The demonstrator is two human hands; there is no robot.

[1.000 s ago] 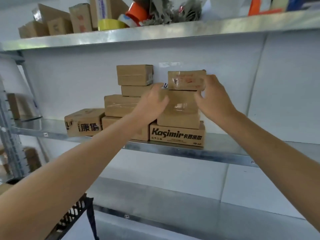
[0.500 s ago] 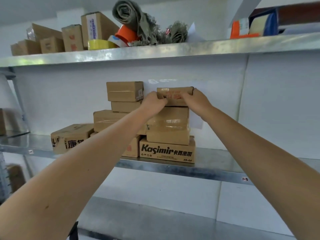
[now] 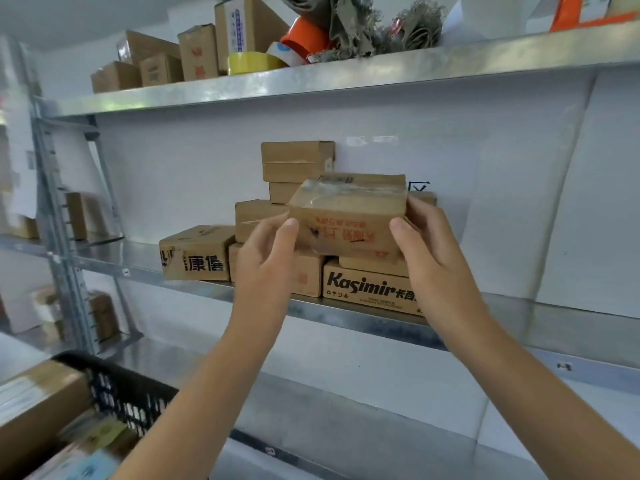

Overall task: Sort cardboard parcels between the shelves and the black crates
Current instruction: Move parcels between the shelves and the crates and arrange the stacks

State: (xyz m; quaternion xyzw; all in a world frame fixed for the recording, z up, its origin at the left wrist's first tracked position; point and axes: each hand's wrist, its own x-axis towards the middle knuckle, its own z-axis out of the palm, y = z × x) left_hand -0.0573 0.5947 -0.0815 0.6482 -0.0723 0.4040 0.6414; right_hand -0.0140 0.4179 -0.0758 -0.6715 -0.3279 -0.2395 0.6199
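Lifted off the stack now, the taped parcel (image 3: pixel 348 216) sits clamped between left hand (image 3: pixel 268 251) and right hand (image 3: pixel 427 247), probably bound for the black crate (image 3: pixel 128 393) below

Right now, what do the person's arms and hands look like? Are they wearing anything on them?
Both are bare. The left hand and the right hand have no gloves, and I see no rings. The left forearm and the right forearm show no sleeve, watch or bracelet as far as the picture reaches. There are no markings or tattoos on the parts in view.
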